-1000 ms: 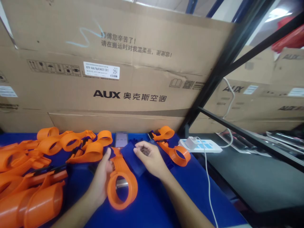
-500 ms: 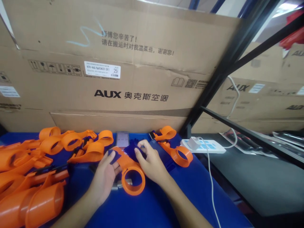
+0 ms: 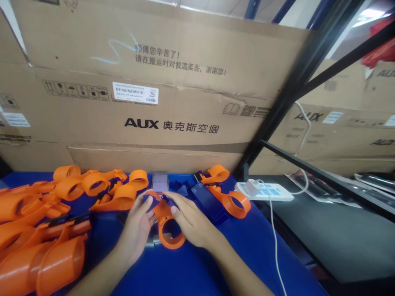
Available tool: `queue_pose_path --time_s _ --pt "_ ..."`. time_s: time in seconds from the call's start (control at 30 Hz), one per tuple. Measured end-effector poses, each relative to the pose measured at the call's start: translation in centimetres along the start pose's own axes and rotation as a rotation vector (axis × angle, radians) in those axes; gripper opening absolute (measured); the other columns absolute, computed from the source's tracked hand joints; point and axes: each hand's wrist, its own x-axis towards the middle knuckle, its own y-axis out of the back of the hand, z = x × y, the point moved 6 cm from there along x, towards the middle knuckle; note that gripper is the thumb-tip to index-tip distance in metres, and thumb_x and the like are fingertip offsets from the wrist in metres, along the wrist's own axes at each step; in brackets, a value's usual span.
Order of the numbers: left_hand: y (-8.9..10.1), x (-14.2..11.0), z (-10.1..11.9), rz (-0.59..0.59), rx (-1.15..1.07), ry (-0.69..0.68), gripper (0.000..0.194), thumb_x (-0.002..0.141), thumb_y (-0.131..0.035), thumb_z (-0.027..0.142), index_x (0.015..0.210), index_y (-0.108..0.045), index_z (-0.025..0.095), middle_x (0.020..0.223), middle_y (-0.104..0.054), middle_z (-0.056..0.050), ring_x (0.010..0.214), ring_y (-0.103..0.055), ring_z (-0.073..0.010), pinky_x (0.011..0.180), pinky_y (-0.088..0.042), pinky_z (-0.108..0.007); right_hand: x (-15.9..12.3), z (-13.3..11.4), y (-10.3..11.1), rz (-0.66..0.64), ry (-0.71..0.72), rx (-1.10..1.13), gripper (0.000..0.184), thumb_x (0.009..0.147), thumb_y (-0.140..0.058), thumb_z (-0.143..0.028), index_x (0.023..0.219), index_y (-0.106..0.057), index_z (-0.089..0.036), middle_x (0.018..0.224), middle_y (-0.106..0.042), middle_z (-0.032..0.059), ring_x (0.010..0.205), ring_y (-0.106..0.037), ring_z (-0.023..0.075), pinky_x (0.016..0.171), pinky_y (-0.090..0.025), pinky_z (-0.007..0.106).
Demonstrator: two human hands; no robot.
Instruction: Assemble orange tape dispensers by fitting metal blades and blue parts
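Orange part (image 3: 161,213) held two-handed over the bench (image 3: 173,271).
My left hand (image 3: 135,230) has a narrow grip on its upper end, thumb over a blue piece (image 3: 150,202); my right hand (image 3: 197,226) closes narrowly on the opposite side, apparently to steady it. Its ring end points toward me, leaving the upper end to my fingertips. More orange rings (image 3: 123,196) lie at left, a blue holder (image 3: 207,199) at right, seemingly for easy reach.

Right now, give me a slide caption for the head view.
Head view: left hand and right hand hold an orange ringed part above a blue surface.
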Motion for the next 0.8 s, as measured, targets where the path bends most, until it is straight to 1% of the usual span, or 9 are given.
queue_pose_path --time_s 0.1,0.2,0.3,0.43,0.6,0.7,0.8 --pt "-0.2 -0.3 0.5 0.024 0.045 -0.079 0.036 0.084 -0.082 0.033 0.115 -0.066 0.028 0.12 -0.071 -0.003 0.113 -0.067 -0.0232 0.091 -0.056 -0.034 0.1 -0.1 0.3 0.021 0.01 -0.071 0.048 0.105 -0.05 -0.04 0.152 -0.047 -0.029 0.147 -0.059 0.0076 0.133 -0.056 0.0272 0.114 -0.042 0.051" --pt "-0.1 -0.4 0.6 0.056 0.095 -0.124 0.044 0.079 -0.086 0.03 0.118 -0.067 0.029 0.124 -0.069 -0.003 0.113 -0.066 -0.0223 0.088 -0.056 -0.032 0.3 -0.3 0.7 0.066 0.032 -0.125 0.052 0.101 -0.057 -0.042 0.151 -0.048 -0.032 0.14 -0.064 0.0069 0.125 -0.059 0.0283 0.112 -0.042 0.053" --pt "0.2 -0.3 0.4 0.077 0.108 -0.106 0.045 0.078 -0.086 0.033 0.119 -0.067 0.029 0.127 -0.069 -0.003 0.114 -0.065 -0.0233 0.086 -0.056 -0.032 0.4 -0.2 1.0 0.113 0.04 -0.144 0.051 0.099 -0.06 -0.041 0.148 -0.052 -0.03 0.134 -0.067 0.0079 0.121 -0.061 0.0288 0.112 -0.041 0.053" --pt "0.2 -0.2 0.6 0.088 0.13 -0.097 0.046 0.077 -0.086 0.032 0.12 -0.069 0.028 0.126 -0.071 -0.004 0.118 -0.065 -0.0232 0.091 -0.054 -0.031 0.4 0.1 1.0 0.114 0.032 -0.138 0.048 0.098 -0.061 -0.042 0.144 -0.056 -0.028 0.13 -0.069 0.0081 0.118 -0.062 0.0281 0.113 -0.04 0.053" --pt "0.0 -0.4 0.8 0.094 0.125 -0.101 0.052 0.073 -0.088 0.029 0.121 -0.069 0.028 0.124 -0.073 -0.006 0.114 -0.068 -0.0253 0.09 -0.056 -0.034 0.5 0.0 1.2 0.124 0.049 -0.088 0.046 0.099 -0.061 -0.041 0.144 -0.057 -0.029 0.13 -0.069 0.0088 0.117 -0.063 0.0279 0.106 -0.046 0.051" --pt "0.1 -0.3 0.7 0.105 0.109 -0.094 0.053 0.073 -0.089 0.03 0.121 -0.069 0.027 0.12 -0.074 -0.005 0.109 -0.069 -0.0248 0.09 -0.057 -0.034 0.5 0.1 1.5 0.142 0.044 -0.079 0.045 0.099 -0.06 -0.04 0.144 -0.057 -0.03 0.131 -0.069 0.0092 0.118 -0.063 0.0282 0.105 -0.047 0.051" --pt "0.1 -0.3 0.8 0.103 0.106 -0.111 0.054 0.073 -0.089 0.031 0.123 -0.068 0.028 0.121 -0.073 -0.005 0.11 -0.069 -0.0249 0.089 -0.057 -0.035 0.4 0.2 1.8 0.138 0.045 -0.082 0.046 0.098 -0.062 -0.039 0.143 -0.059 -0.029 0.129 -0.069 0.0092 0.117 -0.063 0.0284 0.106 -0.047 0.051"
